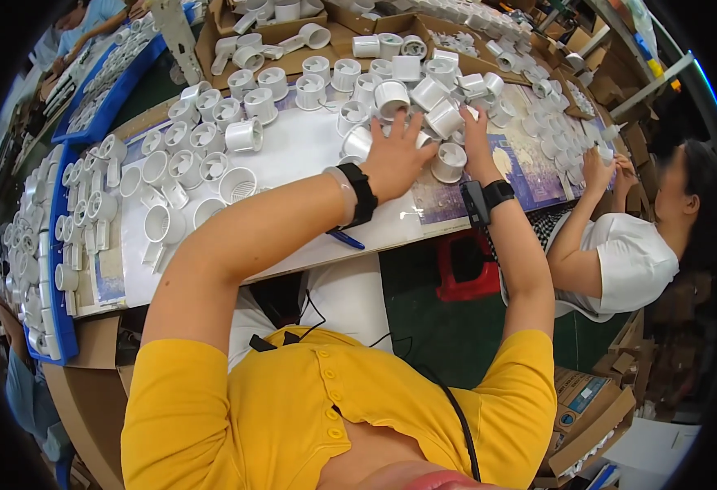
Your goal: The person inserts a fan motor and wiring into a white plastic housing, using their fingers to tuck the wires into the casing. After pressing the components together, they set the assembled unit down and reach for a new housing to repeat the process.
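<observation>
My left hand (397, 162) is spread palm down over a heap of white plastic cup-shaped housings at the middle of the table. Its fingertips touch or nearly touch a tilted white housing (391, 100). To the right, my right hand (478, 145) reaches into the same heap with its fingers stretched forward beside a white housing (444, 118) lying on its side. I cannot tell whether its fingertips press on a part. Between my hands, nearest to me, stands another white housing (449, 163) with a ribbed insert inside.
More white housings (185, 170), some with handles, stand at the left. Blue trays (66, 327) full of white parts line the left side, and cardboard boxes (338, 41) the back. A blue pen (346, 239) lies at the front edge. A co-worker (620, 253) handles a white part at the right.
</observation>
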Tool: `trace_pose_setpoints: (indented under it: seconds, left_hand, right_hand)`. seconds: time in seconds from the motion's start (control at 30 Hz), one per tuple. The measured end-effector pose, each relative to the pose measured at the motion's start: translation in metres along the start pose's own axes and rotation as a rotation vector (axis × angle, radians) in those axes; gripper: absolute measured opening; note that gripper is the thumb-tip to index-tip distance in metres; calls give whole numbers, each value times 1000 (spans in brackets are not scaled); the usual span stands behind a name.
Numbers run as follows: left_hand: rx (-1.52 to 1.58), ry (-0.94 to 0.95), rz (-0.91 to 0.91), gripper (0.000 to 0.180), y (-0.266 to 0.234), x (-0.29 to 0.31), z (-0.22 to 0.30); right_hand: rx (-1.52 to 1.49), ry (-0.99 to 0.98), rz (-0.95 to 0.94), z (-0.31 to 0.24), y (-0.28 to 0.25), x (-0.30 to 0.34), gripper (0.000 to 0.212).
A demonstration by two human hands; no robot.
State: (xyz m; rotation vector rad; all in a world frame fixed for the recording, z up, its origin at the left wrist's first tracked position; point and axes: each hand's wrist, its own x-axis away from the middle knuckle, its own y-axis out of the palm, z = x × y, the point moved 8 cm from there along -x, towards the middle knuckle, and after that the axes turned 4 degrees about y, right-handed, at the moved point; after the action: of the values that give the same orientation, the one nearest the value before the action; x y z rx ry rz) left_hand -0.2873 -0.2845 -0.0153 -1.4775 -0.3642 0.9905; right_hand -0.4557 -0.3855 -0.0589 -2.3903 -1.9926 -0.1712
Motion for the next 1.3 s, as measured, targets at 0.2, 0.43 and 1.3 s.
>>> trace_pose_setpoints:
  seconds: [0.2, 0.43, 1.3]
  left_hand:
    - [-32, -79, -108, 54, -22, 40, -46]
    - [-81, -194, -226, 63, -44, 73, -83]
    - [34, -417, 177, 86, -67, 103, -153]
  right_hand:
    - [57, 15, -101, -3, 69, 21, 79]
    - [144, 27, -184, 5, 114, 9, 82]
    - [420, 175, -22, -7, 220, 43, 102]
